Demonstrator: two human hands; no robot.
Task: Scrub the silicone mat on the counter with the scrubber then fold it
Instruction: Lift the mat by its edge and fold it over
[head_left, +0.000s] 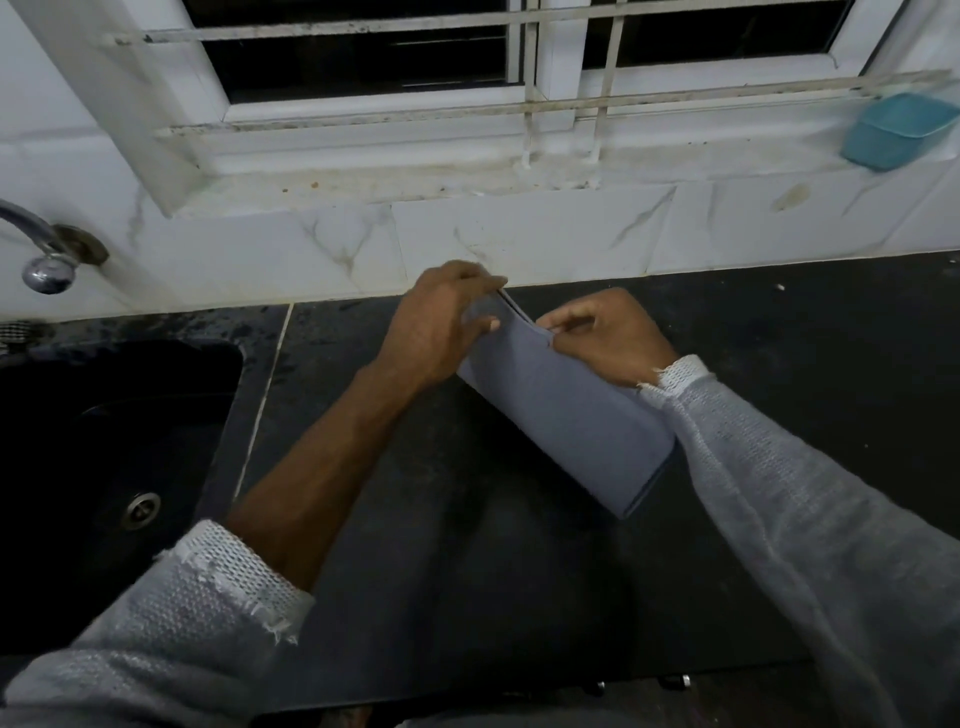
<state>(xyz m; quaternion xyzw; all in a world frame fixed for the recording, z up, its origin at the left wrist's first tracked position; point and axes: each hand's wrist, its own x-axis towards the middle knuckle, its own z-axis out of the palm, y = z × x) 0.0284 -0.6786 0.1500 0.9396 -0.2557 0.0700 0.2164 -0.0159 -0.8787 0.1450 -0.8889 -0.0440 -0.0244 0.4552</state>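
Folding is going on above the black counter (519, 571) — one grey silicone mat (566, 415), already doubled over, is being pinched along its far edge by the left hand (441, 322) and right hand (608, 338), probably to line up the layers. No scrubber is showing — only one teal tub (898, 130) on the sill.

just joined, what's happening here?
A person is folding a grey silicone mat over the dark counter. The left hand and right hand both pinch its far edges together, the mat already doubled over. No scrubber is in view. A sink sits to the left.
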